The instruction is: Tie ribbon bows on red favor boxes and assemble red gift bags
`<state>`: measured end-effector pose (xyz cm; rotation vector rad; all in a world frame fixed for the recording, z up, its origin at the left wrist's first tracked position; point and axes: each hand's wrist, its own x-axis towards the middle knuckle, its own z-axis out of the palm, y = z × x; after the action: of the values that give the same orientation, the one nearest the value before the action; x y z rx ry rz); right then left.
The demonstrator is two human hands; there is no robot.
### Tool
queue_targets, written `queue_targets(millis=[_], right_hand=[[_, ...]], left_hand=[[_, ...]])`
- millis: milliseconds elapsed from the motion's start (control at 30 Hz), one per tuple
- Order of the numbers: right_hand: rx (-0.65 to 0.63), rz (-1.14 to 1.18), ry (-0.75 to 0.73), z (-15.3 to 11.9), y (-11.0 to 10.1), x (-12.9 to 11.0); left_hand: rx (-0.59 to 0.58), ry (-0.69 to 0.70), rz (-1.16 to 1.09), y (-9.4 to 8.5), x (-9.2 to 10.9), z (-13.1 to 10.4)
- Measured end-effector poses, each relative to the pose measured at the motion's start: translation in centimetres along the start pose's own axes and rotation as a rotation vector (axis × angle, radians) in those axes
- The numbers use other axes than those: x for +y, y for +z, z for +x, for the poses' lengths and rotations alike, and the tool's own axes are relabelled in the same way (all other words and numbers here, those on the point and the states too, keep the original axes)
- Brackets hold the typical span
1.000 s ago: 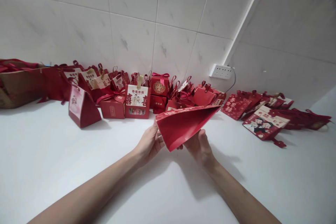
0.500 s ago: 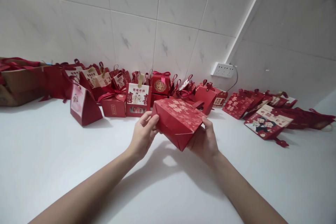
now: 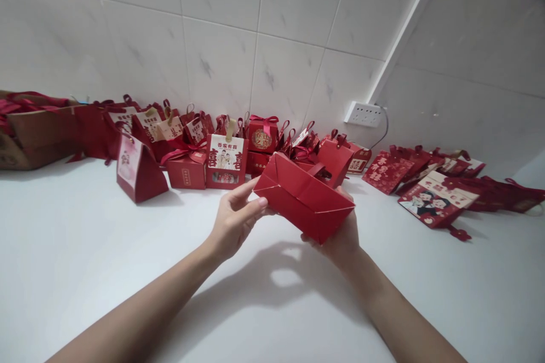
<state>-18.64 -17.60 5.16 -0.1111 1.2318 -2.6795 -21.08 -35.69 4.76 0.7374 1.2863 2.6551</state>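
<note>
A red paper gift box with a strap handle is held in the air over the white table, tilted so that its plain folded side and base face me. My left hand pinches its left corner, thumb in front and fingers behind. On the other side my right hand grips the box from behind and below; most of its fingers are hidden by the box. The printed face seen before is turned out of sight.
Behind stands a row of red gift boxes, among them a triangular box and a box with a white label. A brown carton is far left. More boxes lie right, below a power strip on the wall.
Both hands have turned the box, so its flowered printed face has gone from view and its plain red underside now shows. It has also shifted slightly right.
</note>
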Motion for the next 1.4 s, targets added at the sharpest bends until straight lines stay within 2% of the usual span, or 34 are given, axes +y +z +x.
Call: queue_targets(millis=[233,400,533,700,800,900,1000,1133,1400], right_hand=[[0.084,0.019,-0.035,0.2,0.2,0.1],[0.065,-0.049,-0.110,0.3,-0.2,0.1],[0.103,-0.069,-0.170,-0.1,0.2,0.5],[0.056,-0.389,-0.293,-0.4,-0.3,2.0],[-0.009,-0.583,-0.336,-0.5,-0.5,2.4],[-0.054,-0.699,-0.390,-0.6,-0.4,2.3],[-0.102,-0.811,-0.455,-0.7,-0.2,2.2],[-0.144,-0.930,-0.499,-0.9,-0.3,2.3],[-0.160,-0.941,-0.498,-1.0,-0.5,2.5]], left_hand=[[0.004,0.029,0.041,0.1,-0.2,0.0],[-0.038,0.036,0.124,0.0,0.0,0.0],[0.041,0.001,0.046,-0.1,0.4,0.1],[0.150,-0.036,0.038,-0.2,0.4,0.4],[0.200,0.022,0.182,-0.3,0.4,0.5],[0.138,0.126,0.476,-0.2,0.9,0.4],[0.067,0.156,0.672,0.2,1.6,0.1],[0.085,0.204,0.709,0.7,1.9,-0.2],[0.149,0.272,0.699,0.5,1.6,-0.5]])
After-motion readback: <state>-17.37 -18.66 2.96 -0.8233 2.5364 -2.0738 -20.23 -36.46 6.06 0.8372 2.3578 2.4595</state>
